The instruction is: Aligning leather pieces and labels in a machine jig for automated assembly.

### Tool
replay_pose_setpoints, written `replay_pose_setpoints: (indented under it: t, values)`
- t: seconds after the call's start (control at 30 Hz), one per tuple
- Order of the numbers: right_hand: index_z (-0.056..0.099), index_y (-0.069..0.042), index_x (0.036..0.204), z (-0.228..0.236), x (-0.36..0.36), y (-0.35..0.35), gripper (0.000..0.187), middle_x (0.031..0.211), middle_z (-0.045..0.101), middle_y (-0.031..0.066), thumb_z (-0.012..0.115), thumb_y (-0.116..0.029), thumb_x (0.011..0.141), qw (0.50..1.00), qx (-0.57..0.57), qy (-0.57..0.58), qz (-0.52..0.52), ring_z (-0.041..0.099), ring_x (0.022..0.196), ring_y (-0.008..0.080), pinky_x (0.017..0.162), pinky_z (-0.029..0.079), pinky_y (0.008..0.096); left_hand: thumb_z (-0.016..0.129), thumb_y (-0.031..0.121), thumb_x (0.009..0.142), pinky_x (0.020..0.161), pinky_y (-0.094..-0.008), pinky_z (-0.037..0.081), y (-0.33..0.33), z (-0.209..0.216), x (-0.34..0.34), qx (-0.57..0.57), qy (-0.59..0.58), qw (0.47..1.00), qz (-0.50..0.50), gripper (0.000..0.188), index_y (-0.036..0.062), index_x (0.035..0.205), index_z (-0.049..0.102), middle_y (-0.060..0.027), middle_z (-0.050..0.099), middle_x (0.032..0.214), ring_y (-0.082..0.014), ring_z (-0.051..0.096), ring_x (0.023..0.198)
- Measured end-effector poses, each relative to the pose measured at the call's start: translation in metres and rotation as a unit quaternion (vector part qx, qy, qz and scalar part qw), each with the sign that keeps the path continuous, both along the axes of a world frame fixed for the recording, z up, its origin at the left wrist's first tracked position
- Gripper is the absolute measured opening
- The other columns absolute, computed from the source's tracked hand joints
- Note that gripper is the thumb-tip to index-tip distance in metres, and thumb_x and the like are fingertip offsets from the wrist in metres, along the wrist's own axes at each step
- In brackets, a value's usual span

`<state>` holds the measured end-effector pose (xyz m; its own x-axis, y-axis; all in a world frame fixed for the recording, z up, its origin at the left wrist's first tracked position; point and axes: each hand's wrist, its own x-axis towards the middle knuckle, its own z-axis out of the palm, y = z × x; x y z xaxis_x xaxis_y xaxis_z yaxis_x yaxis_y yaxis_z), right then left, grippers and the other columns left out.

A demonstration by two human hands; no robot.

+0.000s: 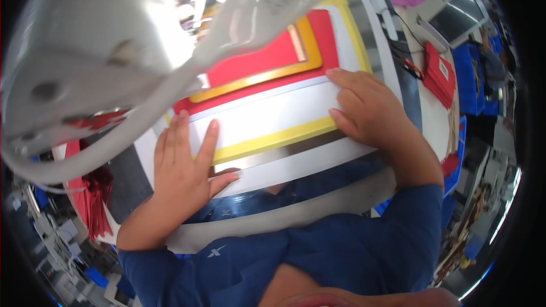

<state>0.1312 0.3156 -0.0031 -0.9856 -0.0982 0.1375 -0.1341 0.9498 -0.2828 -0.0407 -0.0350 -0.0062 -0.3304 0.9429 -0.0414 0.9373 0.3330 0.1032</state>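
From where I stand, the left hand [183, 177] lies palm down with its fingers nearly straight, the thumb held well away from them and nothing gripped; one fingertip reaches the near left edge of a red sheet [327, 37], while the index finger rests on the white panel [267, 115] just this side of it. The right hand [372, 108] has its index finger stretched out to the near right corner of that sheet, the other fingers curled under and the thumb apart, down by the yellow border [273, 141] of the panel, clamped on nothing. The red sheet lies on the panel, beyond and between the two hands, with a gold-yellow rectangular frame [313, 51] on top of it. A bulky whitish machine [74, 51], blurred up close, fills the upper left, and a thick pale cable [165, 96] loops across in front, hiding part of the frame. Off to the left hangs a bunch of red pieces [96, 199]. Over on the right I see dark-bladed scissors [409, 68] beside a stack of red pieces with a white label [438, 77], a tilted screen [455, 11] behind, and blue bins [469, 77] further out.
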Motion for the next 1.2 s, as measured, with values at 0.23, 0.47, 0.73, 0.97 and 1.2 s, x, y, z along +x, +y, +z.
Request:
replay_pose_setpoints:
  t: [0.23,0.47,0.73,0.97,1.2]
  values:
    - [0.061,-0.001,0.095,0.001,0.008,-0.001,0.026,0.139,0.068,0.0242,0.080,-0.015,0.086,1.000,0.007,0.003,-0.015,0.067,0.123,0.0425,0.107,0.053,0.0505,0.082,0.067,0.079,0.109,-0.0586,0.047,0.012,-0.001,-0.001,0.064,0.047,0.996,0.033,0.103,0.0044,0.157,0.053,-0.0314,0.056,0.145,-0.0478,0.060,0.126]
    - [0.062,-0.001,0.095,0.002,0.003,-0.001,0.026,0.139,0.068,0.0239,0.081,-0.015,0.085,1.000,0.013,0.012,-0.020,0.068,0.120,0.0421,0.105,0.054,0.0499,0.082,0.069,0.077,0.109,-0.0582,0.046,0.012,0.000,-0.002,0.058,0.057,0.996,0.038,0.106,0.0023,0.155,0.055,-0.0286,0.058,0.142,-0.0471,0.060,0.129]
    - [0.062,-0.002,0.096,0.004,0.002,-0.002,0.024,0.137,0.068,0.0226,0.081,-0.014,0.086,1.000,0.012,0.007,-0.020,0.068,0.123,0.0397,0.106,0.054,0.0488,0.079,0.072,0.078,0.114,-0.0571,0.042,0.012,-0.001,-0.001,0.017,0.104,0.992,0.072,0.108,0.0016,0.156,0.054,-0.0209,0.062,0.140,-0.0434,0.059,0.134]
    - [0.064,-0.004,0.098,0.002,0.006,0.002,0.022,0.137,0.068,0.0211,0.079,-0.017,0.089,1.000,0.012,0.016,-0.009,0.068,0.124,0.0372,0.106,0.053,0.0468,0.079,0.063,0.082,0.119,-0.0619,0.035,0.020,-0.006,-0.012,0.034,0.084,0.995,0.039,0.101,0.0038,0.159,0.052,-0.0278,0.054,0.146,-0.0468,0.049,0.142]
    - [0.064,-0.003,0.101,-0.005,0.009,0.008,0.024,0.142,0.066,0.0217,0.078,-0.020,0.091,0.999,0.013,0.038,0.007,0.067,0.121,0.0384,0.106,0.052,0.0478,0.077,0.054,0.090,0.121,-0.0614,0.032,0.051,-0.003,-0.023,0.006,0.055,0.998,0.037,0.093,0.0017,0.161,0.048,-0.0329,0.048,0.156,-0.0489,0.046,0.145]
